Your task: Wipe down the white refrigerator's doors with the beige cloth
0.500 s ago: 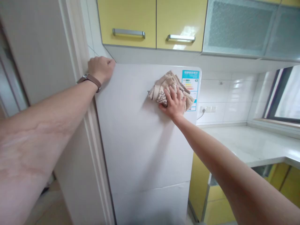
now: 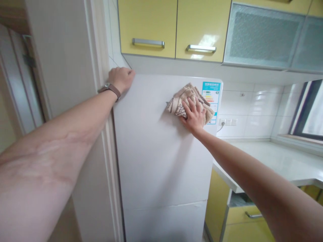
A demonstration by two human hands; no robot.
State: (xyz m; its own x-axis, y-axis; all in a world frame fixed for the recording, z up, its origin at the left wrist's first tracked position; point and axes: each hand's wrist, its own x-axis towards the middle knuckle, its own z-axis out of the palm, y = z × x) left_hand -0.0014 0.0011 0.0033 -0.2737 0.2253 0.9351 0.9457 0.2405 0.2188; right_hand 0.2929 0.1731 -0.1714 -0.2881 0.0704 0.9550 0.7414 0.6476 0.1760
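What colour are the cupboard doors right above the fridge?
The cupboard doors are yellow, showing best in the head view.

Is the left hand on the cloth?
No, the right hand is on the cloth, while the left hand is at the fridge's upper left corner.

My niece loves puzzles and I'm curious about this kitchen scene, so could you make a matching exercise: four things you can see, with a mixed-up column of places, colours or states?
Things:
1. Cloth
2. Printed label
3. Wrist strap
4. Left hand

Descriptions:
A. Brown, worn on the left arm
B. Fingers curled, at the upper left of the white fridge door
C. Beige and brown, under the right hand
D. Teal and white, near the door's upper right corner

Right pairs: 1-C, 2-D, 3-A, 4-B
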